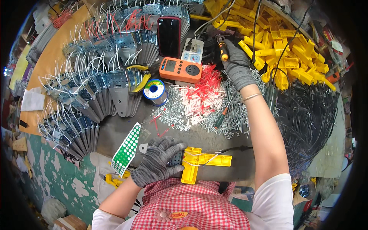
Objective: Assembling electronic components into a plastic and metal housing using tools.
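2 gloved hands: left point(158, 161) presses yellow bracket point(199, 163); right point(238, 63) grips screwdriver point(223, 51).

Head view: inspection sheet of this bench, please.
Surface: dark worktop, mostly covered.
Job's things: yellow plastic piece with a perforated metal bracket at the near edge; orange-handled tool.
Clutter: fanned metal brackets, loose screws, red and white sleeves, solder spool, orange meter, phone, yellow parts pile.
Hands: left hand, gloved, presses the bracket; right hand, gloved, grips the tool.
Cables: black wire heap.
Surroundings: green peeling surface at left.
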{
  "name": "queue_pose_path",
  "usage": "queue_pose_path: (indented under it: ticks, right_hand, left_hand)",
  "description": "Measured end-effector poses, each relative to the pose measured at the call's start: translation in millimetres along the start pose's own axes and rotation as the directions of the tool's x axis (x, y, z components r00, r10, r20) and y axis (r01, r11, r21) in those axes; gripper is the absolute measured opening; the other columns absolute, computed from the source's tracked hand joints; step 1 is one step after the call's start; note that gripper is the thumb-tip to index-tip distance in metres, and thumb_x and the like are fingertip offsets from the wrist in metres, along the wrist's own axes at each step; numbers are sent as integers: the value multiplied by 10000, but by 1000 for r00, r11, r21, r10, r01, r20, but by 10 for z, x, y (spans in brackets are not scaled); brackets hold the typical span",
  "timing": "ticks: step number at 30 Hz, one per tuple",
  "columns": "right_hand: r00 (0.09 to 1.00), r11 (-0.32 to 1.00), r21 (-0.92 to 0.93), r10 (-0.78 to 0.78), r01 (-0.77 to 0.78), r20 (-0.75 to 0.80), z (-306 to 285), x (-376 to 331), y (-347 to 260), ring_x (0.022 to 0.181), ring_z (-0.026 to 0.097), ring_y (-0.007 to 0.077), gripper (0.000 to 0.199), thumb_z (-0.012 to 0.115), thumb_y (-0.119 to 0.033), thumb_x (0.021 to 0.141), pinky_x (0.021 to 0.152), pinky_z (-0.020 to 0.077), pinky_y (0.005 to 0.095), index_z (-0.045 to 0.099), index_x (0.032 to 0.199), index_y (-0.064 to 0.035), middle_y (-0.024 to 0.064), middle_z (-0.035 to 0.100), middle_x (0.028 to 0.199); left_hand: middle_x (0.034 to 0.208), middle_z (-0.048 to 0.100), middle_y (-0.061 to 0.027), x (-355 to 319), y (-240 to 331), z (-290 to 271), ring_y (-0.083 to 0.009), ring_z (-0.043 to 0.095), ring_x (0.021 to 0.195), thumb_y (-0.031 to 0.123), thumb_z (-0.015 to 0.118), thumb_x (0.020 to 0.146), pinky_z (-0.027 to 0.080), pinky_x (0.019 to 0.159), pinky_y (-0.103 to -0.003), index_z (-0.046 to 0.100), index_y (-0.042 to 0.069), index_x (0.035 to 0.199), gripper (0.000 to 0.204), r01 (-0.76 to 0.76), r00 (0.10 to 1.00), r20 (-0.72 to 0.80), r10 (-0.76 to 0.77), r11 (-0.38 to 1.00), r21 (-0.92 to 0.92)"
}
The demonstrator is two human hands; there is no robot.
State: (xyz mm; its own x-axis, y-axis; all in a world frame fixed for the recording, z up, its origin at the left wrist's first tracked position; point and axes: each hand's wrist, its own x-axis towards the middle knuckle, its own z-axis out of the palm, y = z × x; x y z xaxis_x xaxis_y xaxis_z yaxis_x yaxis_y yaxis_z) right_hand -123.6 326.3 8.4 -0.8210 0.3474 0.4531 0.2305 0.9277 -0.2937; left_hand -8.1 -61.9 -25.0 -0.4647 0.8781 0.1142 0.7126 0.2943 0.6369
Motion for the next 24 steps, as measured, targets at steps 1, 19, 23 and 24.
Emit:
queue_pose_path:
  ticks: [1,19,23,24]
  right_hand:
    - [1000,1000,4,-4,4,11,34,-123,-38,950,636,381,351,663,-249,854,833,523,475,633,1184,-134,169,666,973]
    - [608,679,513,-122,-525,784,-913,-2298,-639,963,606,305,255,699,-249,886,912,475,417,695,1021,-33,132,658,968]
    - [733,622,643,-159,-446,662,-1004,-2301,-749,892,641,269,253,746,-207,858,820,527,372,695,1032,-31,143,654,894]
    - [731,620,646,-166,-445,662,-1001,-2314,-734,892,641,269,253,746,-207,858,820,527,372,695,1032,-31,143,654,894]
  left_hand:
    - [1282,595,-141,-19,-11,-4,-361,550,1192,387,847,718,398,1051,-479,599,88,1307,705,32,999,6,-32,999,-23]
    - [901,671,-64,350,272,321,-291,664,936,148,772,756,323,1075,-578,655,103,990,265,-68,974,-215,77,996,50]
    - [865,635,-61,338,266,289,-286,629,836,139,768,746,347,1043,-578,658,99,988,269,-70,974,-216,72,997,19]
    - [851,627,-58,337,270,272,-284,622,829,141,769,752,356,1033,-571,660,100,985,260,-60,977,-207,57,998,-7]
